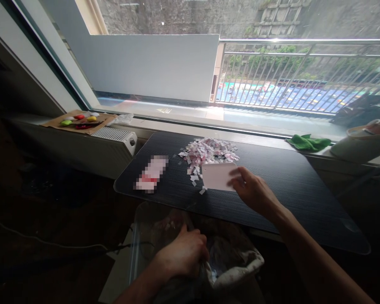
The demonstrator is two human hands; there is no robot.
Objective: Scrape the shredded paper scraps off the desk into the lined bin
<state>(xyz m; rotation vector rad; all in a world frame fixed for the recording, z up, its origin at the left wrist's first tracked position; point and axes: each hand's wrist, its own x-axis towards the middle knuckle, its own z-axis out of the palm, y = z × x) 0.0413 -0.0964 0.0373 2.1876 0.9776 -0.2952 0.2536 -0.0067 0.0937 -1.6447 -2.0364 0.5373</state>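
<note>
My right hand (251,188) pinches the right edge of a pale, blank card (218,175) above the dark tabletop. Just behind the card lies a heap of small white and pink paper scraps (205,147), a few of them strayed toward the front. Below the table's front edge, my left hand (186,249) is closed on the rim of a light cloth-like bag (240,270). Its fingertips are partly hidden, and the inside of the bag is too dark to make out clearly.
A blurred pink-and-white item (152,173) lies on the left of the black table (291,194). Beside the bag stands a clear plastic bin (139,236). A green cloth (308,142) rests on the sill, and cardboard with colourful pieces (79,120) sits on the radiator (114,137).
</note>
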